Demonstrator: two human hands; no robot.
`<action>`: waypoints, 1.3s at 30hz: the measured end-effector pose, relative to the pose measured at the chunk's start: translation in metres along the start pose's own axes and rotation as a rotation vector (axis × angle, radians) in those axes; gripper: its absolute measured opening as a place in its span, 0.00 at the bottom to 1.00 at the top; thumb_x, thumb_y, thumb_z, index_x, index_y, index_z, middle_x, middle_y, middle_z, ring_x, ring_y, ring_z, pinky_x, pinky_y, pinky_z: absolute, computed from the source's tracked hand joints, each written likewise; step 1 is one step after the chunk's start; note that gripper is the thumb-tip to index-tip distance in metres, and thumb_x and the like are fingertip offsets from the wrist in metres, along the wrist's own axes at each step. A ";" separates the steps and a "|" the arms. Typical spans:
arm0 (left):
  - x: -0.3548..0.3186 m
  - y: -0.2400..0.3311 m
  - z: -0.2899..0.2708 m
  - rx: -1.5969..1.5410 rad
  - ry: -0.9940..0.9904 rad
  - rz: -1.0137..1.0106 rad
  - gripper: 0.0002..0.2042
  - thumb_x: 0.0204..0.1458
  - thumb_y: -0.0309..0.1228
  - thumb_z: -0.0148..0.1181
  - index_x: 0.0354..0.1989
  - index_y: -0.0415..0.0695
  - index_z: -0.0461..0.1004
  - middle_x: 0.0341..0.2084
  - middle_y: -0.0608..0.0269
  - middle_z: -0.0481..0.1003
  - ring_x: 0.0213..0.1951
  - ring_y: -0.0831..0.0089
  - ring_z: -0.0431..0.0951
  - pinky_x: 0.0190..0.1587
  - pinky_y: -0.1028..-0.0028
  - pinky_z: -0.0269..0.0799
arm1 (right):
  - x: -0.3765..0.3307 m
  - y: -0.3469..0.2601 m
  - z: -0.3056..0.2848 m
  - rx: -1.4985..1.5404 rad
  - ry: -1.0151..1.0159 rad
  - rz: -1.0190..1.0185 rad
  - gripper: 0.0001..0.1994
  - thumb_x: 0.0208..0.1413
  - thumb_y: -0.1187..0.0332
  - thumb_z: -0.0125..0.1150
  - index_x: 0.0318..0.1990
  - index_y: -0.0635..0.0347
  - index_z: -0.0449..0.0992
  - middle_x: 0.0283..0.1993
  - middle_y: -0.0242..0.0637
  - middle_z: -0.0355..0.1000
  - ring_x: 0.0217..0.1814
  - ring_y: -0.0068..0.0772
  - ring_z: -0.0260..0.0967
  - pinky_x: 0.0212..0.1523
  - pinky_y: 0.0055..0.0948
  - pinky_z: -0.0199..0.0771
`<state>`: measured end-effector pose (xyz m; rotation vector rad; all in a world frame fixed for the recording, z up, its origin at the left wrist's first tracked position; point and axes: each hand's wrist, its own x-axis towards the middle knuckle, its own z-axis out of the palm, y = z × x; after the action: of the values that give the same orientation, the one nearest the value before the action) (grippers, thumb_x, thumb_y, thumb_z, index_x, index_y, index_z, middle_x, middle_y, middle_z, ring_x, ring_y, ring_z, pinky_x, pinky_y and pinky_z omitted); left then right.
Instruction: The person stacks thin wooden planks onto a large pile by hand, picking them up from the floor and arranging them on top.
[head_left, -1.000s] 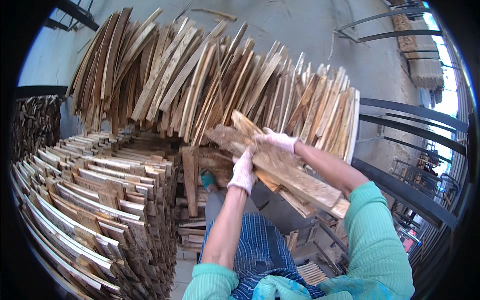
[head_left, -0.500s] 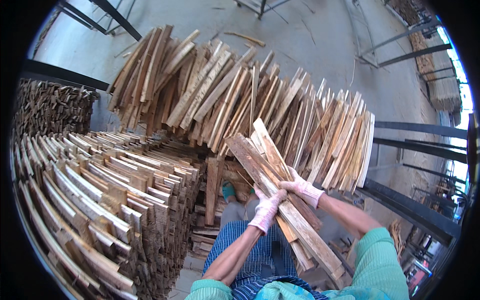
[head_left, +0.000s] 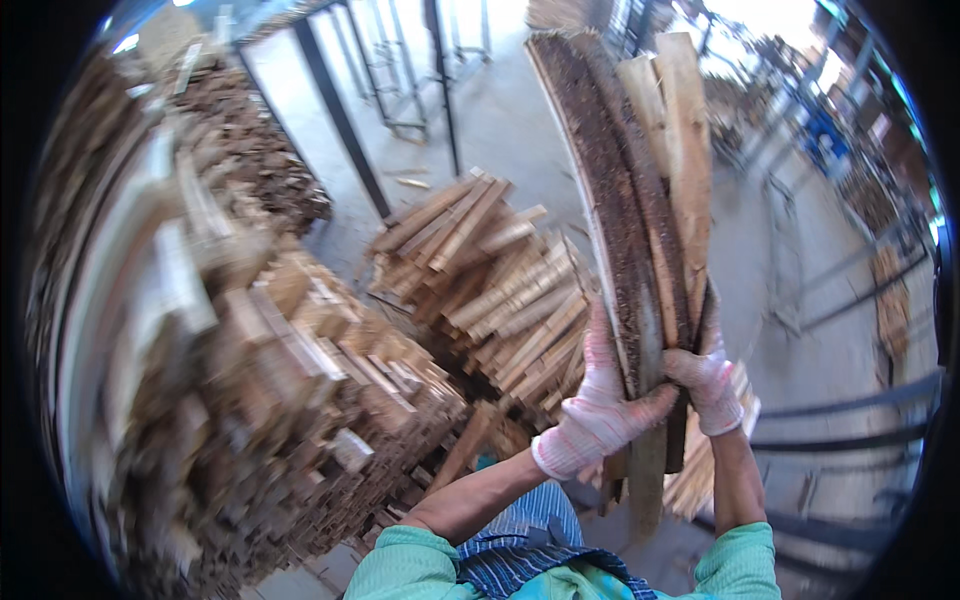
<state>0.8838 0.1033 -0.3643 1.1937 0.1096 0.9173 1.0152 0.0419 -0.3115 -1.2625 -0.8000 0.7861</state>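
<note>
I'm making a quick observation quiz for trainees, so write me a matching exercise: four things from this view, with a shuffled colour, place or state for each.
Column one
1. Bundle of wood slats
2. Stacked wood
3. Left sleeve
4. Apron

Column two
A. Green
B. On the picture's left side
C. Blue with stripes
D. Held by the gloved left hand and right hand

Right pairs: 1-D, 2-B, 3-A, 4-C
</note>
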 end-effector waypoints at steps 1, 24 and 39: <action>0.006 0.028 0.001 0.004 0.009 0.005 0.62 0.50 0.18 0.65 0.70 0.61 0.10 0.67 0.56 0.54 0.66 0.68 0.60 0.67 0.63 0.59 | 0.008 -0.020 0.012 -0.031 -0.066 -0.068 0.60 0.35 0.64 0.78 0.75 0.56 0.43 0.69 0.38 0.59 0.69 0.37 0.58 0.69 0.36 0.59; -0.094 0.570 -0.159 1.075 0.992 -0.115 0.41 0.52 0.47 0.66 0.67 0.37 0.52 0.58 0.42 0.66 0.52 0.56 0.76 0.48 0.61 0.79 | 0.009 -0.263 0.516 -0.072 -1.207 -0.011 0.22 0.61 0.54 0.61 0.54 0.61 0.72 0.45 0.38 0.77 0.37 0.29 0.75 0.41 0.25 0.79; -0.129 0.604 -0.155 1.935 1.143 -0.641 0.48 0.51 0.59 0.59 0.75 0.51 0.45 0.68 0.38 0.56 0.61 0.44 0.69 0.58 0.55 0.70 | 0.087 -0.257 0.551 -0.987 -1.170 -0.580 0.52 0.51 0.43 0.62 0.75 0.62 0.42 0.74 0.56 0.51 0.69 0.49 0.61 0.65 0.44 0.67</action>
<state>0.3854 0.1744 0.0254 1.8354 2.5915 0.5989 0.6032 0.3553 0.0181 -1.1764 -2.6007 0.5915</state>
